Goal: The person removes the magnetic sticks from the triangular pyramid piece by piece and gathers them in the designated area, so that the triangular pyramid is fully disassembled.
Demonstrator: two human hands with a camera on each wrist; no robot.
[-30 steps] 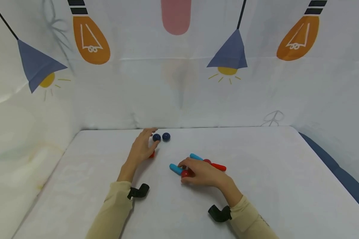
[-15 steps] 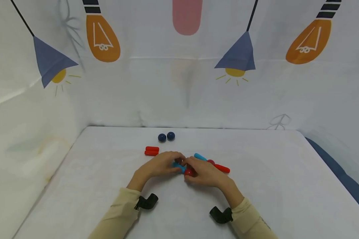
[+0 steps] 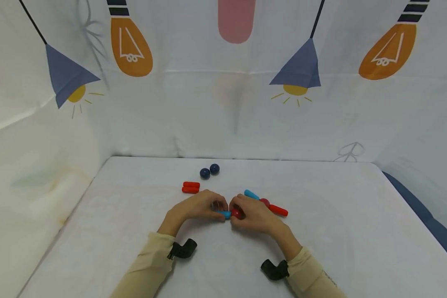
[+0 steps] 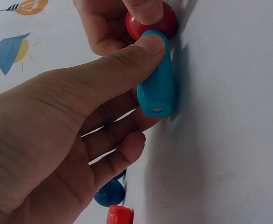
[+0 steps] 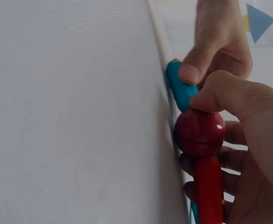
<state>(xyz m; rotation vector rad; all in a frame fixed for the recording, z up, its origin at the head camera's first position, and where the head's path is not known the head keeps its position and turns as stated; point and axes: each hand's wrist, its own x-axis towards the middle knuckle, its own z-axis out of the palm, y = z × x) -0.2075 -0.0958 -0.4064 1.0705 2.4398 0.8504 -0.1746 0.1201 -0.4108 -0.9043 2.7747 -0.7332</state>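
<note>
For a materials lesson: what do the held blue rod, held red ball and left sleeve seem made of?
Blue rod: probably plastic, satin, with a soft sheen and rounded edges.
Red ball: glossy plastic or lacquered wood; its sharp highlight shows shine but not which.
Left sleeve: matt fabric, judging by its soft folds.

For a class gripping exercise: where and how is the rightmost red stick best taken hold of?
Probably across its middle, from above and the right: the rightmost red stick is slim and lies flat, its right end free, while the farther red ball sits at its left.
</note>
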